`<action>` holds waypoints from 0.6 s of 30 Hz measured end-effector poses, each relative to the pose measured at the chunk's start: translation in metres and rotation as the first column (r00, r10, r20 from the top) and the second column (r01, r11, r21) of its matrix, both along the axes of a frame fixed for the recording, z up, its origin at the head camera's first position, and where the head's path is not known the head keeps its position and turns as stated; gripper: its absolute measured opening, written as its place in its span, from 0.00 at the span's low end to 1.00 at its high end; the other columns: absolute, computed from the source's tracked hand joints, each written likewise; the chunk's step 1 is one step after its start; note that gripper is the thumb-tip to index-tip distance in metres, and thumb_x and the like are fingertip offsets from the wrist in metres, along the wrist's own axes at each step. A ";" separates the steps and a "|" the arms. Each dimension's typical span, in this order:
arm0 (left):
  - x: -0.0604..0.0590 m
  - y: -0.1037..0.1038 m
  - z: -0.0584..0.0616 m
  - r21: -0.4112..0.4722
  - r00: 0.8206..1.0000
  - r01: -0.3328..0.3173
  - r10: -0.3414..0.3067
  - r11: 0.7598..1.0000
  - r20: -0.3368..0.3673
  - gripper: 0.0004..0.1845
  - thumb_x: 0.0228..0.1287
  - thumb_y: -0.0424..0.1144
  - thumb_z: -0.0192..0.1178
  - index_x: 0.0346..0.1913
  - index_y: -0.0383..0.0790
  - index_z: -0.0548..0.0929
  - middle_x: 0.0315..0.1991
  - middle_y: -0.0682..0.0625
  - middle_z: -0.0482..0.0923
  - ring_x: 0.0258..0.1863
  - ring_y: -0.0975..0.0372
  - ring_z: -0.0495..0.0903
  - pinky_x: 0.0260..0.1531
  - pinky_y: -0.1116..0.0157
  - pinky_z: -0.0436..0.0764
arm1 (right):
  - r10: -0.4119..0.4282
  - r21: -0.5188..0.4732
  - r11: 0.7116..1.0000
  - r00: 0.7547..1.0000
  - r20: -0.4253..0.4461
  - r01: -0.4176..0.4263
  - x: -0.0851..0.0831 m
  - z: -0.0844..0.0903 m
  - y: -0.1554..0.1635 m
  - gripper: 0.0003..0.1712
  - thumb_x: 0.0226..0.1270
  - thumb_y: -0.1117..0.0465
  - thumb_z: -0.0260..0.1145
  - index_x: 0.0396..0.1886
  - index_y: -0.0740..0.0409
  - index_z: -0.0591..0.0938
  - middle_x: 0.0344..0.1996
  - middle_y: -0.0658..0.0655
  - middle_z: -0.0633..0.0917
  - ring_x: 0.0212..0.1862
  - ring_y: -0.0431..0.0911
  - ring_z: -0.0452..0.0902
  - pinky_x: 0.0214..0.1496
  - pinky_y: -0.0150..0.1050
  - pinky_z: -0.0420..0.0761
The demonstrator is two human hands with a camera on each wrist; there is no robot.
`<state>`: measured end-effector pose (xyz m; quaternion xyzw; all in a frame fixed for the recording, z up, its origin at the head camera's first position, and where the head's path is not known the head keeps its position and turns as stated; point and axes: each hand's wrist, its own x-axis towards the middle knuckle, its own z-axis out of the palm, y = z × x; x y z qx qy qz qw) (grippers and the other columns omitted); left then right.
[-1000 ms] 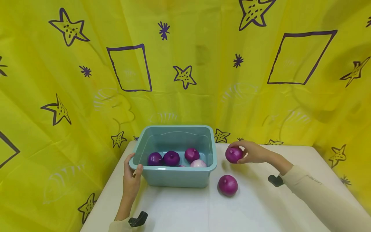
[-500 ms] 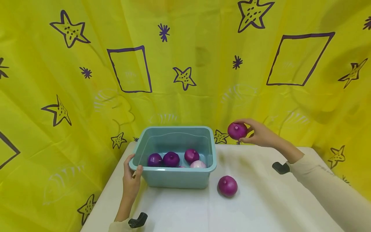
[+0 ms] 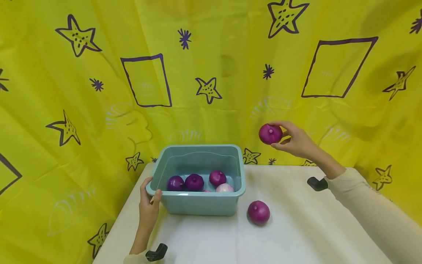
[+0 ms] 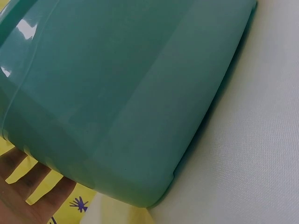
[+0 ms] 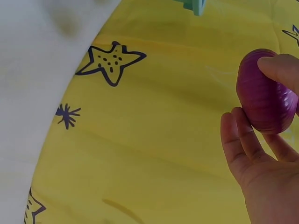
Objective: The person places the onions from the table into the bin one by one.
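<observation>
My right hand (image 3: pixel 295 141) pinches a purple onion (image 3: pixel 270 134) between thumb and fingers, raised above the table's far edge, right of the teal bin (image 3: pixel 201 205). The right wrist view shows the thumb over that onion (image 5: pixel 264 95) and the fingers beneath it. At the bin's near left corner, my left hand (image 3: pixel 149 209) grips the rim, thumb in front and fingers along the side. Inside lie several onions, among them a dark purple onion (image 3: pixel 194 182) and a pale onion (image 3: pixel 225 187); the front wall partly hides them. Another purple onion (image 3: pixel 258 212) sits on the table, right of the bin.
The bin stands on a white-covered table (image 3: pixel 204 242). A yellow curtain (image 3: pixel 230 121) with drawn stars hangs right behind the table's far edge and along both sides. A dark wrist mount (image 3: pixel 156 253) is on the left sleeve.
My right hand has lifted the purple onion from beside the bin, up and slightly right. The left hand stays on the bin's rim, and the onion on the table has not moved.
</observation>
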<state>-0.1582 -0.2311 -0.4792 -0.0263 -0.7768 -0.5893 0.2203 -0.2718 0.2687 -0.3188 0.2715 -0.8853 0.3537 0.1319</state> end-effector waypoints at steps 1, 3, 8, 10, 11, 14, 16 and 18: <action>0.000 0.000 0.000 0.001 1.000 0.000 0.000 1.000 0.001 0.31 0.76 0.36 0.54 0.77 0.49 0.57 0.77 0.38 0.60 0.73 0.38 0.63 0.66 0.32 0.64 | 0.002 0.000 1.000 1.000 -0.001 -0.002 0.000 0.001 0.000 0.41 0.58 0.69 0.78 0.71 0.59 0.73 0.63 0.66 0.75 0.48 0.60 0.82 0.43 0.29 0.85; 0.000 0.000 0.000 0.001 1.000 -0.001 0.001 1.000 0.003 0.31 0.76 0.36 0.54 0.77 0.50 0.57 0.77 0.38 0.60 0.73 0.39 0.63 0.66 0.32 0.64 | 0.006 0.000 1.000 1.000 0.004 -0.006 0.000 0.002 -0.001 0.40 0.58 0.68 0.78 0.71 0.59 0.73 0.64 0.65 0.75 0.48 0.60 0.82 0.43 0.28 0.84; -0.001 0.000 -0.001 0.007 1.000 -0.002 0.001 1.000 0.003 0.31 0.76 0.36 0.54 0.77 0.50 0.57 0.77 0.39 0.60 0.73 0.39 0.63 0.66 0.32 0.64 | 0.011 0.002 1.000 1.000 0.002 -0.011 -0.001 0.003 -0.002 0.40 0.58 0.68 0.78 0.71 0.58 0.73 0.64 0.65 0.76 0.47 0.58 0.83 0.42 0.25 0.83; -0.001 0.000 -0.001 0.007 1.000 -0.001 0.001 1.000 0.002 0.31 0.76 0.36 0.54 0.77 0.49 0.57 0.77 0.39 0.60 0.73 0.39 0.63 0.66 0.32 0.64 | 0.013 0.013 1.000 1.000 -0.005 -0.013 -0.003 0.004 -0.003 0.40 0.58 0.67 0.78 0.71 0.58 0.74 0.64 0.65 0.76 0.47 0.58 0.83 0.42 0.25 0.82; -0.001 0.000 -0.001 0.006 1.000 -0.001 0.001 1.000 0.003 0.31 0.77 0.36 0.54 0.77 0.50 0.57 0.77 0.39 0.60 0.74 0.39 0.62 0.66 0.32 0.64 | 0.016 0.021 1.000 1.000 -0.007 -0.016 -0.004 0.005 -0.004 0.40 0.58 0.67 0.79 0.70 0.58 0.74 0.64 0.65 0.76 0.46 0.58 0.83 0.42 0.25 0.83; -0.001 0.000 -0.001 0.003 1.000 -0.005 0.005 1.000 0.007 0.31 0.77 0.36 0.54 0.77 0.50 0.57 0.77 0.39 0.59 0.74 0.39 0.62 0.66 0.32 0.63 | 0.034 0.050 0.998 0.999 -0.016 -0.033 -0.007 0.009 -0.009 0.40 0.58 0.67 0.79 0.70 0.58 0.74 0.63 0.64 0.76 0.47 0.58 0.83 0.43 0.31 0.86; -0.001 0.000 -0.001 0.001 1.000 -0.006 0.006 1.000 0.010 0.32 0.76 0.36 0.54 0.77 0.51 0.56 0.77 0.39 0.59 0.74 0.39 0.61 0.66 0.32 0.63 | 0.045 0.064 0.997 0.999 -0.012 -0.044 -0.010 0.013 -0.014 0.39 0.58 0.66 0.79 0.70 0.58 0.75 0.63 0.63 0.77 0.46 0.57 0.84 0.43 0.36 0.87; -0.001 0.000 -0.001 0.001 1.000 -0.007 0.007 1.000 0.011 0.32 0.76 0.36 0.54 0.77 0.51 0.56 0.78 0.40 0.58 0.74 0.39 0.62 0.66 0.32 0.63 | 0.060 0.073 0.996 0.998 -0.004 -0.059 -0.012 0.018 -0.021 0.38 0.57 0.66 0.79 0.69 0.58 0.76 0.62 0.62 0.78 0.46 0.57 0.84 0.44 0.42 0.89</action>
